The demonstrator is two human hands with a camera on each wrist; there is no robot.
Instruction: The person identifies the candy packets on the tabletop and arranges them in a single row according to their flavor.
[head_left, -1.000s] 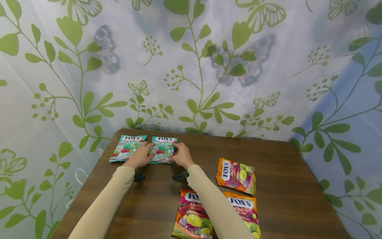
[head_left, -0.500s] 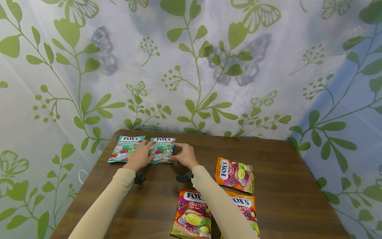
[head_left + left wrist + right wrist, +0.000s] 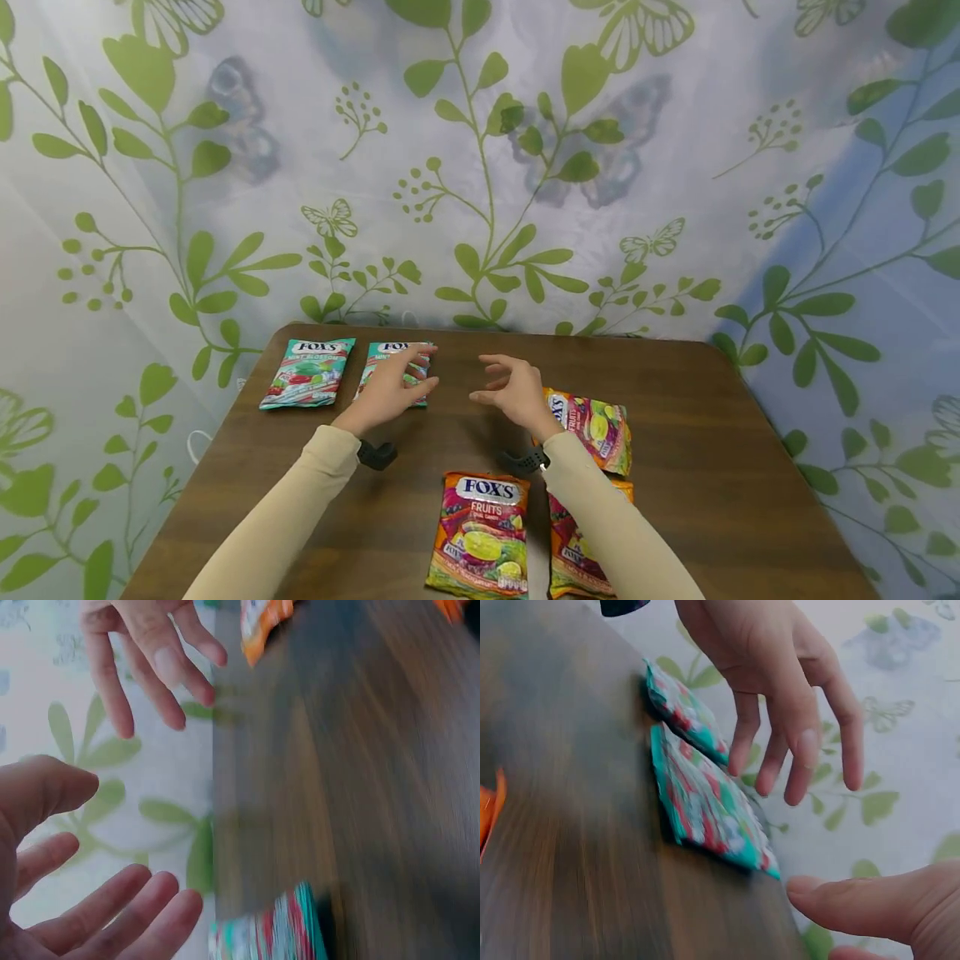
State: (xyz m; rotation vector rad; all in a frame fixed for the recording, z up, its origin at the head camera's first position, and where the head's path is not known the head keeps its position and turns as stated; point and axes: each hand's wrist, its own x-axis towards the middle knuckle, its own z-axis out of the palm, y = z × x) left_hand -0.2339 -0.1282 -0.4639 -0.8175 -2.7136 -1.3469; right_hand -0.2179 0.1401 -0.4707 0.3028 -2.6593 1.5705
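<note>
My left hand [image 3: 393,387] hovers over the right-hand teal Fox's mint candy bag [image 3: 382,352], partly covering it in the head view. Its fingers are spread and relaxed, holding nothing. To its left, another teal mint bag [image 3: 309,373] lies flat near the back left corner. My right hand [image 3: 517,392] is raised over the table, right of both teal bags, fingers loosely bent and nothing in them. The left wrist view has the two hands facing each other, with a teal bag [image 3: 266,934] below. Both teal bags lie side by side, apart from the fingers, in the right wrist view.
An orange Fox's fruits candy bag [image 3: 600,429] lies turned sideways by my right wrist. Two more fruits bags lie nearer: one upright-facing [image 3: 483,537], another [image 3: 573,550] partly under my right sleeve. A leaf-patterned curtain [image 3: 480,167] hangs behind the table's back edge.
Both hands have let go of the right-hand teal mint bag and lifted away. My right hand has moved right; my left has shifted right over the bag. The bags stay in place on the table.
</note>
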